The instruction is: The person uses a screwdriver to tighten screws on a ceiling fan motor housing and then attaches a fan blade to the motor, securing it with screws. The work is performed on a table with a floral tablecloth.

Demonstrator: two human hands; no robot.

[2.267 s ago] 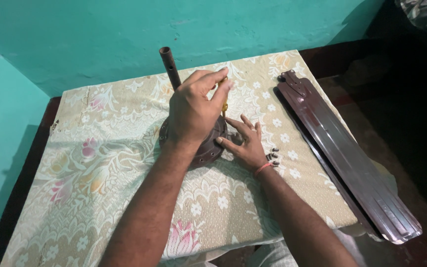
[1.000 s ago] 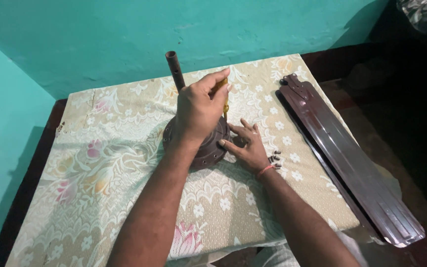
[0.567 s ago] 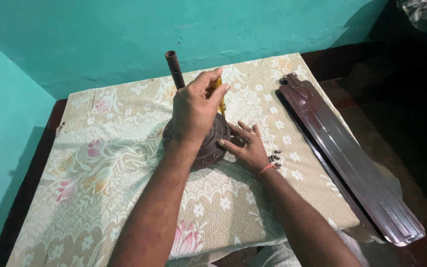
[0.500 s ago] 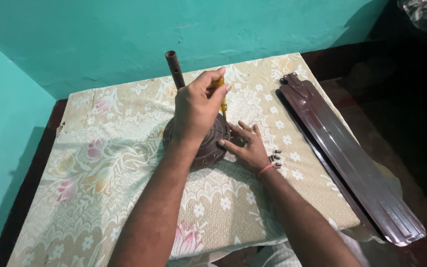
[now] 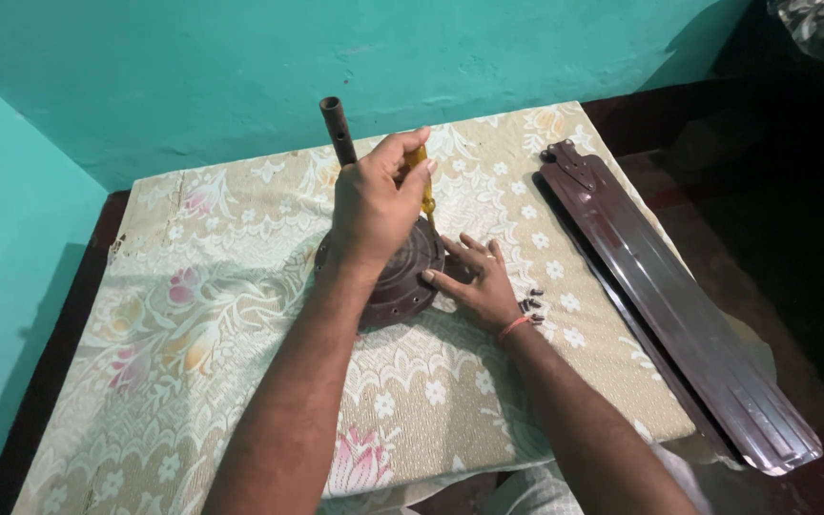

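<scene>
Two hands: both at the brown fan motor (image 5: 399, 278), mid-desk (image 5: 193, 315).
Left hand (image 5: 374, 205): grip pinching yellow screwdriver (image 5: 423, 186) above motor.
Right hand (image 5: 477, 281): fingers spread, flat against motor's right rim.
Screws (image 5: 529, 305): right of that hand.
Fan blades (image 5: 669, 305): far right of motor.

A cloth-covered table (image 5: 240, 401) stands against a wall. Near its middle lies a round fan motor (image 5: 402, 277), a pipe (image 5: 337, 129) rising from it at the back. The left hand (image 5: 374, 210) is above the motor, holding a screwdriver (image 5: 424, 186) upright. The right hand (image 5: 479, 281) lies flat just right of the motor. Small screws (image 5: 529, 305) sit right of that hand. Fan blades (image 5: 669, 296) lie along the table's right edge.
</scene>
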